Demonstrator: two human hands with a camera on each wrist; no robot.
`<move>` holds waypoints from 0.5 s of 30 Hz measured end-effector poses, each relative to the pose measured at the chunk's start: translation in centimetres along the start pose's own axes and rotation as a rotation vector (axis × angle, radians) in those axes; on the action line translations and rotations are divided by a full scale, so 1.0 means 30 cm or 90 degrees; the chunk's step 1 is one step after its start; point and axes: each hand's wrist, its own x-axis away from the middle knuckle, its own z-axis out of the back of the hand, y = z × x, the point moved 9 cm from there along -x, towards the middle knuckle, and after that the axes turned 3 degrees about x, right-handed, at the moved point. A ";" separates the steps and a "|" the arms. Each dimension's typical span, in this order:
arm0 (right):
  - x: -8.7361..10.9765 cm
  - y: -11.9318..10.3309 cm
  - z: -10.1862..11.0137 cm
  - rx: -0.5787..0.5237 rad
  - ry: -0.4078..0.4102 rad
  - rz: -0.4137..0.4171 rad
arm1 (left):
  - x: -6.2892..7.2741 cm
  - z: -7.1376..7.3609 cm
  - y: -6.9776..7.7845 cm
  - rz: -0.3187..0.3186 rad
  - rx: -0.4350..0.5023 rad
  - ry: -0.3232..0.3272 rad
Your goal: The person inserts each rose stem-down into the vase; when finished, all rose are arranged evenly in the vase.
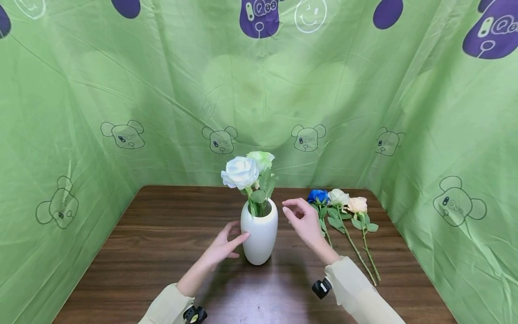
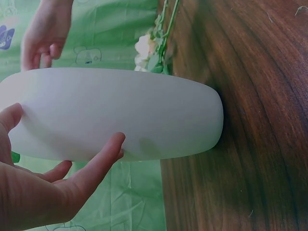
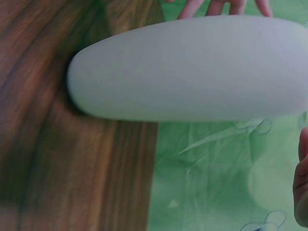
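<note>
A white vase (image 1: 259, 238) stands upright on the table, holding a pale blue-white rose (image 1: 240, 173) and a light green rose (image 1: 262, 160) with leafy stems. At the vase's left side is my left hand (image 1: 221, 246), its thumb tip at the wall and its fingers spread loosely. The left wrist view shows the fingers (image 2: 103, 154) extended along the vase. To the right of the vase rim, my right hand (image 1: 304, 223) hovers with loosely bent fingers and nothing in them. Only part of it appears at the edge of the right wrist view.
On the right of the wooden table (image 1: 162, 243) lie a blue rose (image 1: 318, 196), a white rose (image 1: 338, 198) and a peach rose (image 1: 358, 204), stems toward the front. Green printed cloth (image 1: 259, 99) encloses the back and both sides.
</note>
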 end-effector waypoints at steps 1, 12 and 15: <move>0.007 0.014 0.003 0.005 -0.005 -0.012 | 0.000 -0.001 0.000 -0.003 -0.002 -0.001; 0.075 0.224 0.067 0.042 -0.002 -0.127 | 0.005 0.000 0.003 -0.003 0.003 -0.006; 0.088 0.327 0.087 0.049 -0.005 -0.156 | 0.004 0.000 0.003 -0.003 0.003 -0.005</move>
